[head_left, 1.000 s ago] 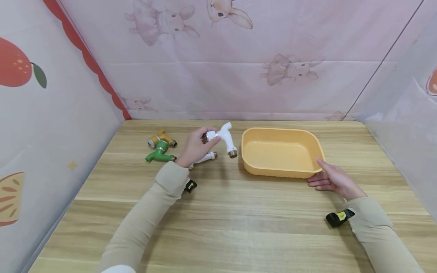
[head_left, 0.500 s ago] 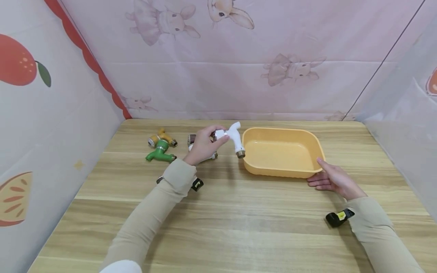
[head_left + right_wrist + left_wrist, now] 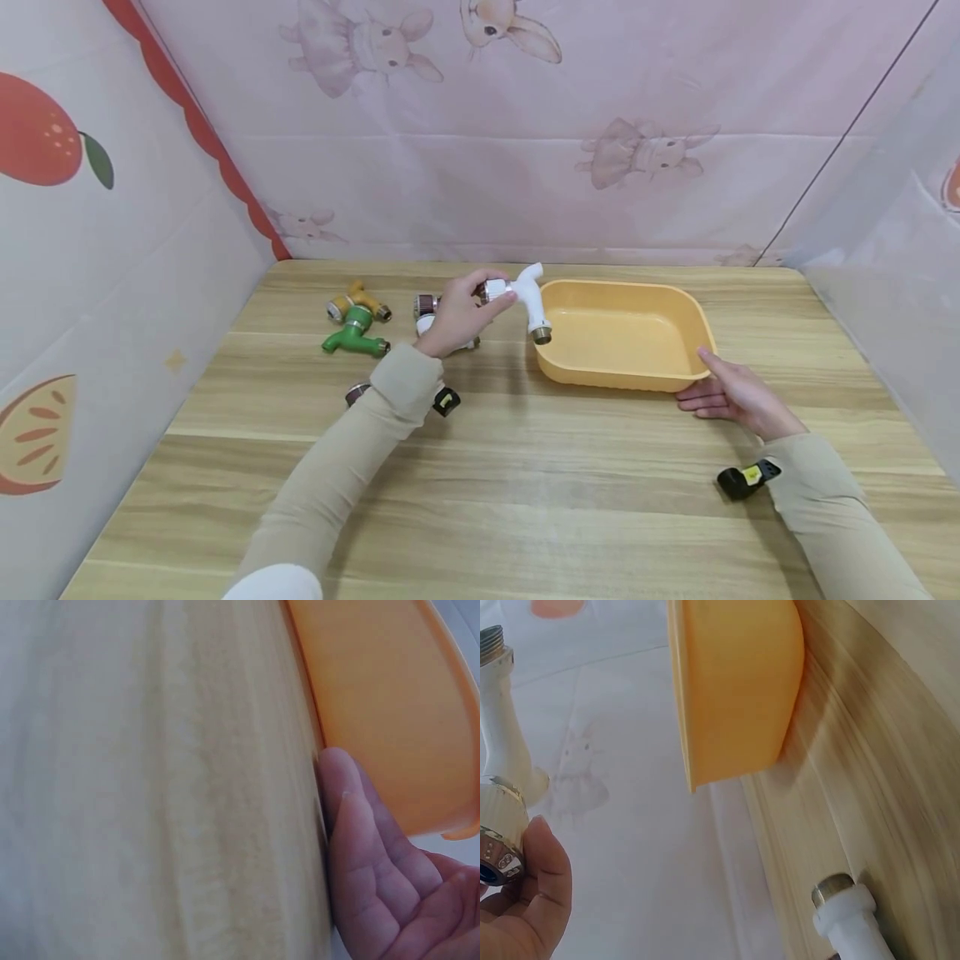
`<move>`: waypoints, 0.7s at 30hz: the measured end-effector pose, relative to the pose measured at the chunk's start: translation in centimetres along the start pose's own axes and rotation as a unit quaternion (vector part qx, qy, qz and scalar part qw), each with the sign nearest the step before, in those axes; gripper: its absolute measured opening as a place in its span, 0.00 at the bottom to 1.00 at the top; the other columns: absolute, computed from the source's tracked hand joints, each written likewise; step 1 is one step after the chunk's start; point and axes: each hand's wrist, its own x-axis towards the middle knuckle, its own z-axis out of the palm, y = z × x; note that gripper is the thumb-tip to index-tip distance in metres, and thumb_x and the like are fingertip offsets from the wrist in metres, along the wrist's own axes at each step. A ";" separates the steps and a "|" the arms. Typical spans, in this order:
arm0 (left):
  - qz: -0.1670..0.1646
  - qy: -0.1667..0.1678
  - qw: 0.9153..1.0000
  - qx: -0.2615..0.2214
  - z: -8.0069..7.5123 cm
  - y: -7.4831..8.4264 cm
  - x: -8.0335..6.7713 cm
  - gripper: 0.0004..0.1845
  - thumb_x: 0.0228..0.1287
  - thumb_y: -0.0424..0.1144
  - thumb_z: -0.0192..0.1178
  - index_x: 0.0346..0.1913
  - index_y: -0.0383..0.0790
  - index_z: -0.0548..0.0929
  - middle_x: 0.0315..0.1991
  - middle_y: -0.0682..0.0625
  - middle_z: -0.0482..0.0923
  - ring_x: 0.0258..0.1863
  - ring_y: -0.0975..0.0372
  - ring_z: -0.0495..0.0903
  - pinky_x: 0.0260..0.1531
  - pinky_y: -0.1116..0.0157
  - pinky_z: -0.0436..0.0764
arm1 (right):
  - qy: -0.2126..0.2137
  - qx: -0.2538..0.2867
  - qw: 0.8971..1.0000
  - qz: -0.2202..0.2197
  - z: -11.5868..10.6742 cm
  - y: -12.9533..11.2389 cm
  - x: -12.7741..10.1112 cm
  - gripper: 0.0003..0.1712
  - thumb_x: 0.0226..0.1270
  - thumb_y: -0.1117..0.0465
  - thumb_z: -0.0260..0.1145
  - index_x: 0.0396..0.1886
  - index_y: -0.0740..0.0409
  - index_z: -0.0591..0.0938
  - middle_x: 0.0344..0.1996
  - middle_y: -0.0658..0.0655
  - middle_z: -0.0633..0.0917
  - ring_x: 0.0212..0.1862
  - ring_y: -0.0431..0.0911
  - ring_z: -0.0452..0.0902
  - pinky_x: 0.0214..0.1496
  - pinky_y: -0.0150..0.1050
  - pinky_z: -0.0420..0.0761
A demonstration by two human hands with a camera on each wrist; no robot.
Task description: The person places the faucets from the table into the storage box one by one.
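Above the left rim of the orange basin (image 3: 701, 321), a white tap (image 3: 531, 302) is held clear of the tabletop (image 3: 525, 483) by the left hand (image 3: 459, 317). Its metal threaded end is pinched between thumb and curled fingers, and its spout hangs down with the brass tip at the basin's left wall. In the left wrist view the thumb (image 3: 546, 862) is seen pressed against the tap's (image 3: 502, 750) chrome collar, with the basin (image 3: 735, 690) beyond it.

The basin is set in the far right part of the tabletop. Its near right corner is touched by the right hand (image 3: 731, 392), whose fingers are stretched out flat along the wood and curl round nothing. The right wrist view shows a fingertip (image 3: 341, 787) laid against the basin's (image 3: 390, 712) outer wall.

Toward the far left corner of the tabletop a yellow tap (image 3: 356, 302) and a green tap (image 3: 352, 335) lie just beside each other. Nearer the left hand, and partly hidden by it, a second white tap (image 3: 427, 312) lies on the wood; its metal end is also seen in the left wrist view (image 3: 847, 907).
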 end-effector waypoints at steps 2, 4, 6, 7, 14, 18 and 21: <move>0.000 0.000 1.000 -0.001 0.2 0.1 0.2 0.17 0.58 0.40 0.63 0.48 0.36 0.78 0.34 0.49 0.78 0.25 0.61 0.73 0.20 0.68 0.74 | 0.001 0.001 1.000 0.003 0.0 0.0 0.0 0.43 0.69 0.38 0.38 0.57 0.77 0.59 0.33 0.58 0.85 0.38 0.48 0.82 0.39 0.40 0.80; 0.002 0.000 1.000 -0.004 0.5 0.3 0.3 0.16 0.57 0.40 0.63 0.48 0.37 0.78 0.35 0.48 0.78 0.26 0.60 0.73 0.20 0.68 0.74 | 0.002 0.003 1.000 0.005 0.0 0.0 0.0 0.43 0.68 0.37 0.39 0.57 0.76 0.59 0.33 0.58 0.85 0.38 0.48 0.82 0.39 0.40 0.80; 0.004 0.000 1.000 -0.005 0.8 0.5 0.5 0.17 0.57 0.39 0.63 0.48 0.36 0.78 0.36 0.48 0.78 0.27 0.60 0.73 0.21 0.68 0.74 | 0.000 0.002 1.000 0.003 -0.1 -0.1 0.0 0.44 0.68 0.37 0.39 0.58 0.77 0.57 0.33 0.58 0.85 0.38 0.48 0.82 0.39 0.40 0.80; 0.006 0.001 1.000 -0.004 0.9 0.6 0.6 0.16 0.57 0.39 0.63 0.48 0.36 0.78 0.37 0.48 0.78 0.27 0.61 0.73 0.21 0.68 0.74 | 0.000 0.003 1.000 0.003 -0.1 -0.1 0.0 0.44 0.68 0.37 0.39 0.58 0.77 0.57 0.33 0.58 0.85 0.38 0.48 0.82 0.39 0.40 0.80; 0.006 -0.005 1.000 -0.013 1.4 1.2 1.2 0.17 0.58 0.40 0.62 0.48 0.35 0.78 0.42 0.48 0.78 0.21 0.63 0.69 0.20 0.69 0.71 | -0.002 0.002 1.000 0.006 -0.2 -0.2 0.0 0.44 0.68 0.37 0.39 0.59 0.76 0.56 0.33 0.58 0.85 0.38 0.48 0.82 0.39 0.40 0.80; 0.010 -0.007 1.000 -0.015 1.7 1.6 1.5 0.17 0.58 0.40 0.62 0.48 0.36 0.78 0.40 0.49 0.78 0.23 0.63 0.70 0.21 0.69 0.72 | -0.004 0.011 1.000 0.008 -0.1 -0.3 0.0 0.42 0.68 0.37 0.39 0.58 0.75 0.56 0.33 0.58 0.85 0.38 0.48 0.82 0.39 0.40 0.80; 0.011 -0.012 1.000 -0.007 1.9 1.7 1.8 0.18 0.58 0.41 0.62 0.49 0.36 0.78 0.42 0.49 0.78 0.25 0.63 0.71 0.23 0.68 0.74 | -0.002 0.018 1.000 0.007 -0.1 -0.2 -0.1 0.40 0.68 0.37 0.40 0.57 0.72 0.58 0.32 0.58 0.85 0.37 0.48 0.82 0.39 0.40 0.80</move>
